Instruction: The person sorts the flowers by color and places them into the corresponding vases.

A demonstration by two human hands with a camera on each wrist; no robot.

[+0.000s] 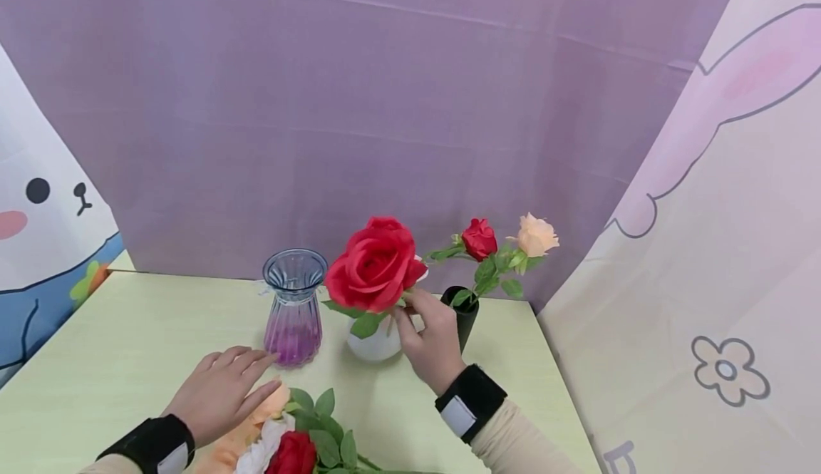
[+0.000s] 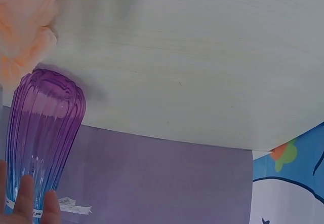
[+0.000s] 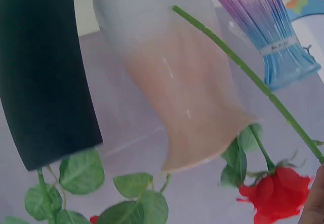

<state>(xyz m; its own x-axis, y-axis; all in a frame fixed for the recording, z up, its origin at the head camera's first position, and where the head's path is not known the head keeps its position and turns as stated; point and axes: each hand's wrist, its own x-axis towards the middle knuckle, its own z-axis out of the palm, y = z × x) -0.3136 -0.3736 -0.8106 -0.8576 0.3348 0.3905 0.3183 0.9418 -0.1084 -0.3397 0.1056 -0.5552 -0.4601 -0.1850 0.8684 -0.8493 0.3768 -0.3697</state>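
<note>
Head view, item list.

1. Right hand (image 1: pixel 432 342): raised over the table, fingertips pinching the green stem of a large red fabric rose (image 1: pixel 374 264) just under the bloom. The rose stands above the mouth of a white round-bellied vase (image 1: pixel 375 343). In the right wrist view the stem (image 3: pixel 243 72) crosses in front of this vase, whose flared rim shows a peach tint; whether the stem end sits inside the vase cannot be told.

2. Left hand (image 1: pixel 221 388): palm down, fingers straight and relaxed, resting on a peach fabric flower (image 1: pixel 256 424) at the near edge of the table. It grips nothing.

3. Loose flowers beside the left hand: a small red rose (image 1: pixel 293 454), a white bloom (image 1: pixel 259 449) and green leaves (image 1: pixel 323 424), lying flat.

4. Ribbed glass vase, blue at the neck and purple at the base (image 1: pixel 293 308): upright, just left of the white vase, near the left fingertips.

5. Slim black vase (image 1: pixel 463 315): upright, just right of the white vase, behind the right hand; holds a small red rosebud (image 1: pixel 479 238) and a pale peach rosebud (image 1: pixel 537 235).

6. Pale green table (image 1: pixel 128 338); purple cloth backdrop (image 1: pixel 385 103).
</note>
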